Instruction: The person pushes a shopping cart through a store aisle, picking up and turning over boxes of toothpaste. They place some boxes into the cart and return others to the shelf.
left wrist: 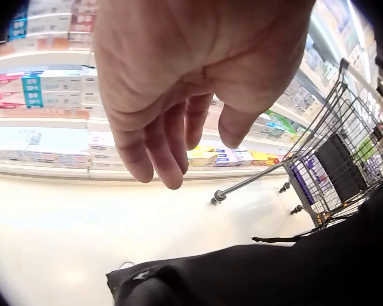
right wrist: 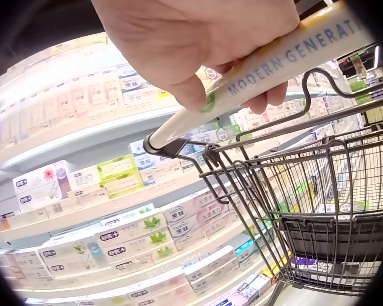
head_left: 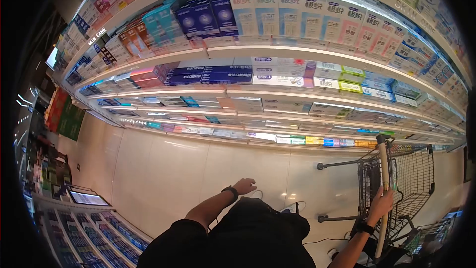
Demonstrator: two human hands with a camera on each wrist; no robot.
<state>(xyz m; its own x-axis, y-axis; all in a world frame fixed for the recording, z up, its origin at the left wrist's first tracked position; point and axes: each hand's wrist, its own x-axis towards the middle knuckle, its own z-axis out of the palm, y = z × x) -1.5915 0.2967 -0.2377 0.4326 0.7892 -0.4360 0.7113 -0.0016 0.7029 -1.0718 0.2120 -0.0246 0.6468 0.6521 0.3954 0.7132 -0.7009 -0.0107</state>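
The right hand (head_left: 382,203) grips the pale handle (head_left: 384,159) of a wire shopping cart (head_left: 411,173) at the right of the head view. In the right wrist view that hand (right wrist: 204,44) lies over the handle (right wrist: 262,73), fingers curled round it, with the cart's wire basket (right wrist: 345,185) beyond. The left hand (head_left: 244,185) hangs in front of the body over the floor, touching nothing. Its fingers hang loosely bent in the left wrist view, where the hand (left wrist: 191,70) holds nothing and the cart (left wrist: 332,166) stands to the right.
Long shelves (head_left: 218,52) of boxed goods run across the front, with upright white boxes (head_left: 265,12) on the upper one. Tiled floor (head_left: 163,168) lies between shelves and body. At the lower left are a display rack (head_left: 89,233) and a screen (head_left: 89,198). Another person's legs show beside the cart.
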